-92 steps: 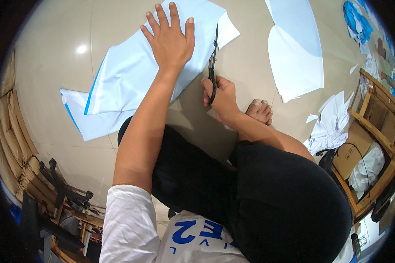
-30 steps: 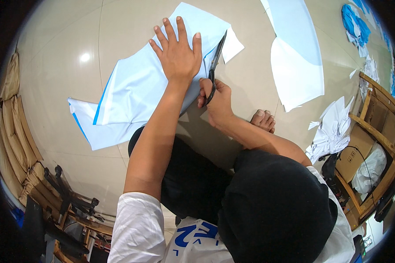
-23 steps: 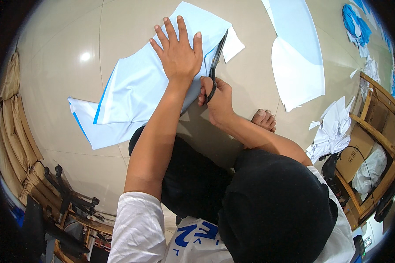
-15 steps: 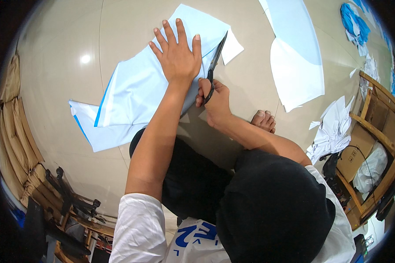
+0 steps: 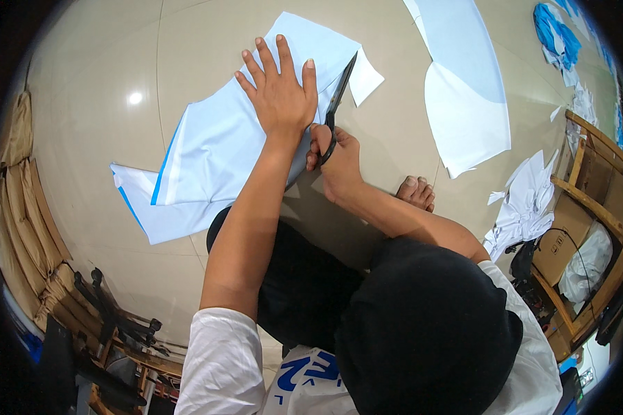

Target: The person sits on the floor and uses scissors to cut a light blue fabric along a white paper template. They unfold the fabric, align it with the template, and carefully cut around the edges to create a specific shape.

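Pale blue fabric with a bright blue and white stripe lies spread on the tiled floor. My left hand presses flat on it, fingers spread. In my right hand are black-handled scissors, their blades along the fabric's right edge and pointing away from me. My fingers wrap the handle loops. A small white offcut lies beside the blade tips, partly under the fabric. How far apart the blades stand is hard to tell.
Another white and pale blue fabric panel lies to the right. Crumpled white scraps sit by a wooden frame holding a cardboard box. A blue bundle is far right. Tan cushions stand at left. My bare foot rests nearby.
Hardly anything differs. The view has shifted slightly; my left hand stays pressed on the fabric and the scissors stay at the same edge.
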`<state>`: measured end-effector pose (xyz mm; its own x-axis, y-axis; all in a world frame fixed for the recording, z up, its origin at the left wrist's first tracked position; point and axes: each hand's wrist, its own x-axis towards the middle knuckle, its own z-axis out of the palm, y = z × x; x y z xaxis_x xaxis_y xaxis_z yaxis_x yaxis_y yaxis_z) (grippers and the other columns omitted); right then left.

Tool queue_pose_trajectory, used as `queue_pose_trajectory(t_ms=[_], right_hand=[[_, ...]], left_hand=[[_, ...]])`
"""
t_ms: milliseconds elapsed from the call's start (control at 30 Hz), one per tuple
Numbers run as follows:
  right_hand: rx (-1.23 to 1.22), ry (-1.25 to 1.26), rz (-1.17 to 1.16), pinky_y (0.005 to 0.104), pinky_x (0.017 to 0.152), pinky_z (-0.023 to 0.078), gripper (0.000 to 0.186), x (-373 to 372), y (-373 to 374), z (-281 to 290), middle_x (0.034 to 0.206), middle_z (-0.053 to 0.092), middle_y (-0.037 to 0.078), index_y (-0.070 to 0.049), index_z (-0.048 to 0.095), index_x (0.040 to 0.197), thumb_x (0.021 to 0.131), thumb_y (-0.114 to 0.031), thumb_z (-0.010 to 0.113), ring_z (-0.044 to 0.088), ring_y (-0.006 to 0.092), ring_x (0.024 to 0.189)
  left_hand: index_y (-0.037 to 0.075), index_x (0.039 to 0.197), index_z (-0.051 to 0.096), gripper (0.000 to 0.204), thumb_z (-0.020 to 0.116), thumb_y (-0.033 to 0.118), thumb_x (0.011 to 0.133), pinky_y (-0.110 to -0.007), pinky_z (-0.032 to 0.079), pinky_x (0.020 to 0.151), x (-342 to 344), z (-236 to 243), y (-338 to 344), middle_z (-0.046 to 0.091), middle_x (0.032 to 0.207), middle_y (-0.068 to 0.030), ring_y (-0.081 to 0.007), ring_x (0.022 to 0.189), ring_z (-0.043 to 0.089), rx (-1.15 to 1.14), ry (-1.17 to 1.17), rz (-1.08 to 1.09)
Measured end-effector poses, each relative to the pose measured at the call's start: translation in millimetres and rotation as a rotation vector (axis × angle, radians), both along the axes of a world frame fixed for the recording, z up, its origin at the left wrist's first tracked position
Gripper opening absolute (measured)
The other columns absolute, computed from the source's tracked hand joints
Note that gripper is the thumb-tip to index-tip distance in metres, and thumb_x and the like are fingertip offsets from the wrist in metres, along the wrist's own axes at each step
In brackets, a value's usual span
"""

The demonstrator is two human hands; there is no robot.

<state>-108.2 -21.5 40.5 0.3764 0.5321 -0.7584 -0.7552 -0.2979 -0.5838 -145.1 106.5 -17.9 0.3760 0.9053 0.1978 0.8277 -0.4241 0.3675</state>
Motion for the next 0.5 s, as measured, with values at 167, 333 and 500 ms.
queue_pose_trajectory(t_ms=[167, 333, 500], right_hand=[[0.005, -0.003, -0.008, 0.0326, 0.052, 0.045, 0.027, 3.4, 6.2, -0.4, 0.07, 0.057, 0.003, -0.004, 0.058, 0.085, 0.1, -0.021, 0.073, 0.057, 0.0148, 0.056], [0.014, 0.021, -0.026, 0.0328, 0.052, 0.045, 0.027, 3.0, 8.2, -3.8, 0.071, 0.057, 0.003, -0.004, 0.059, 0.085, 0.1, -0.021, 0.074, 0.057, 0.0154, 0.056], [0.004, 0.021, -0.016, 0.033, 0.052, 0.045, 0.027, 1.9, 9.3, -3.0, 0.071, 0.057, 0.003, -0.004, 0.059, 0.086, 0.1, -0.022, 0.074, 0.057, 0.0156, 0.056]], left_hand=[[0.006, 0.167, 0.041, 0.072, 0.039, 0.053, 0.113, -0.075, 0.013, 0.125, -0.9, -0.1, 0.6, 0.033, 0.172, -0.0323, -0.0592, 0.159, 0.022, 0.0, -0.002, 0.001], [0.006, 0.168, 0.041, 0.072, 0.038, 0.053, 0.113, -0.075, 0.013, 0.126, -0.8, 0.7, 0.7, 0.032, 0.172, -0.0323, -0.0588, 0.16, 0.021, -0.01, -0.011, -0.003], [0.007, 0.168, 0.041, 0.073, 0.038, 0.054, 0.113, -0.075, 0.012, 0.126, -2.0, -0.2, 0.6, 0.031, 0.173, -0.0321, -0.0585, 0.16, 0.02, -0.012, -0.009, -0.001]])
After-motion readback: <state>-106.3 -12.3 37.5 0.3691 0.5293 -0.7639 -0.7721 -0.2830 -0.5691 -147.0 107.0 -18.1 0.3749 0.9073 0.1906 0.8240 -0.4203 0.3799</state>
